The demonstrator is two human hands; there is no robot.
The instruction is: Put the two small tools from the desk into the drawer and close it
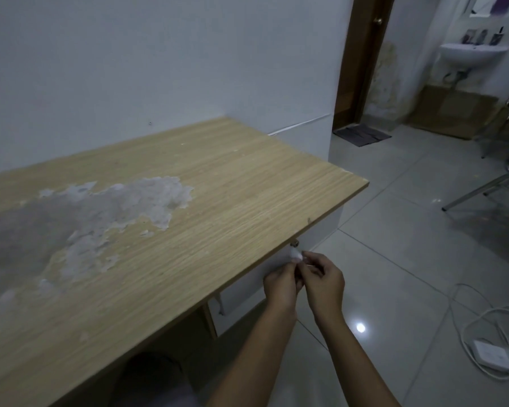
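head view: a long wood-grain bench point(218, 186) runs from the lower left toward one o'clock, its top bare of objects, with a large grey patch of peeled laminate point(100, 212) at nine o'clock. under its front edge, at about five o'clock from the bench's middle, the white drawer point(247, 286) sits with its front close under the benchtop; whether it is fully closed cannot be told. a small metal fitting point(295, 243) shows just under the bench edge above the drawer.

both hands meet in front of the drawer face. the left hand point(279, 289) has its grip pinched around something small and whitish point(296, 255) at the fingertips, too blurred to identify. the right hand point(325, 282) is just beside it, touching it, its grip curled onto a thin pale item; what it is cannot be told. the two small tools cannot be seen on the bench or made out anywhere.

at three to four o'clock, white cables and a power strip point(494, 352) lie on the tiled floor point(394, 201). at one o'clock an open doorway shows a wall sink point(472, 54).
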